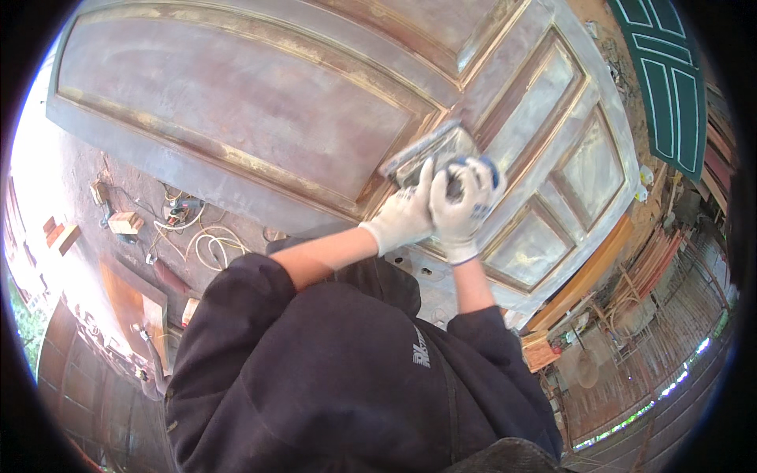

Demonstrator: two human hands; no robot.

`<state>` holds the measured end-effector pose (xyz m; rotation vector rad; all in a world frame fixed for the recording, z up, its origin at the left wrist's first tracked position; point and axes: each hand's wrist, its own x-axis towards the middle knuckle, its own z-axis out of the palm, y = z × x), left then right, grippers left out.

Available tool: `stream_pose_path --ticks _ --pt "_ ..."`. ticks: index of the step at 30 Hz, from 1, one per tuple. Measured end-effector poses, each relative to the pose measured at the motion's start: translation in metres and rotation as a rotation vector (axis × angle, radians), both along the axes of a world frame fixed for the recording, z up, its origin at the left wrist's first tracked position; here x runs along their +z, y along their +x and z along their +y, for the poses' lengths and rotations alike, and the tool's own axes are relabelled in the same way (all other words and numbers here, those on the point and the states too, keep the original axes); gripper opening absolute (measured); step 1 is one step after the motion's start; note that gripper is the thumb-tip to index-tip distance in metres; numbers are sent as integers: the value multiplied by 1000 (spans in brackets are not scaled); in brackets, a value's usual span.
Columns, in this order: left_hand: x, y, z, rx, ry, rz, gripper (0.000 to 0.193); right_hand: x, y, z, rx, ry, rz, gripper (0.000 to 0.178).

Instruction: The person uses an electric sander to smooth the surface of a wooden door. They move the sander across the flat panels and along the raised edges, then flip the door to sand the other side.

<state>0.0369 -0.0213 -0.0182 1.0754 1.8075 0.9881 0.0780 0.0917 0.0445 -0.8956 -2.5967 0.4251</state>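
A large panelled door [236, 102] lies in front of me, its surface patchy grey, white and brown. On it, near the meeting of several raised mouldings, sits a sander [434, 154] with a flat rectangular pad and a dark and blue body. The tool is somewhat smeared by motion. My right hand [464, 206], in a white glove, is closed around its body. My left hand [400, 214], gloved likewise, presses against the near side of the tool, with its fingers partly hidden beside the right one.
Beyond the door at right stands a dark green panel [670, 87] with white lines. Left on the floor lie a coiled pale hose [211, 244], power tools [183, 210] and wood blocks [63, 236]. A brown board [130, 303] leans nearby. Timber strips [658, 268] are stacked at right.
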Motion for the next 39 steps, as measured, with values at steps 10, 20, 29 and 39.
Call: stream_pose_path --ticks 10,20,29,39 --pt "16 -134 216 112 -120 -135 91 -26 -119 215 62 151 35 24" --pt "-7 -86 226 293 -14 218 56 -41 -98 220 -13 127 148 18" --pt "51 -114 142 -381 -222 439 52 -1 -26 139 300 363 -278 31" --pt "54 -344 55 -405 -412 812 29 0 -270 29 136 138 -281 41"
